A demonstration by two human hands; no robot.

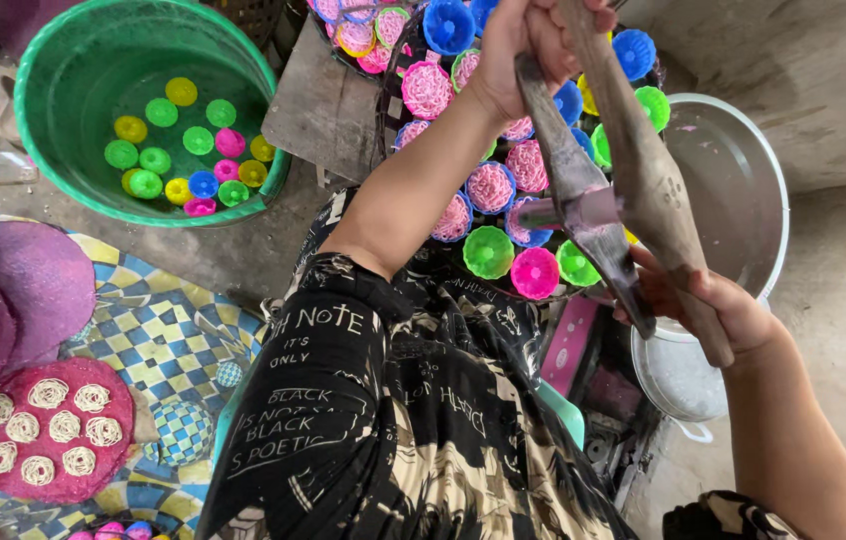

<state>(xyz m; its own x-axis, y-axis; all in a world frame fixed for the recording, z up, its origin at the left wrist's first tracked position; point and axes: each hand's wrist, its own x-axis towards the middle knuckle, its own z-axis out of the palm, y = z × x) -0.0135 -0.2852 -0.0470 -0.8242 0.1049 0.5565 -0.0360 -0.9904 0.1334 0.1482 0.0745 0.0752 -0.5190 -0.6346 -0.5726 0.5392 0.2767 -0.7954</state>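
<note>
Black cloth printed with pale lettering (pixel 343 400) fills the foreground, draped over the person's lap. Beyond it both hands work a two-handled wooden press (pixel 613 190), its long arms crossing above a tray (pixel 398 70) of small coloured moulds (pixel 488 250). Up top, the left hand (pixel 533 40) is clenched in a fist round the upper ends of the handles. Lower down, the right hand (pixel 713 300) cups the underside of the nearer handle, fingers curled against the wood. Pale pink paste smears the metal barrel at the middle of the press, which hangs just over the moulds.

About twenty moulds can be made out on the tray, in blue, green, pink and yellow; I cannot count them exactly, since the arm and press hide some. At least seven already hold pink noodle nests. Right of the tray sits one wide metal basin (pixel 743 180), with one smaller white pan (pixel 678 375) below it.

Over on the left stands one green tub (pixel 63 140) of water with about sixteen empty moulds floating. One round pink woven mat (pixel 43 430) carries seven pale noodle coils.
</note>
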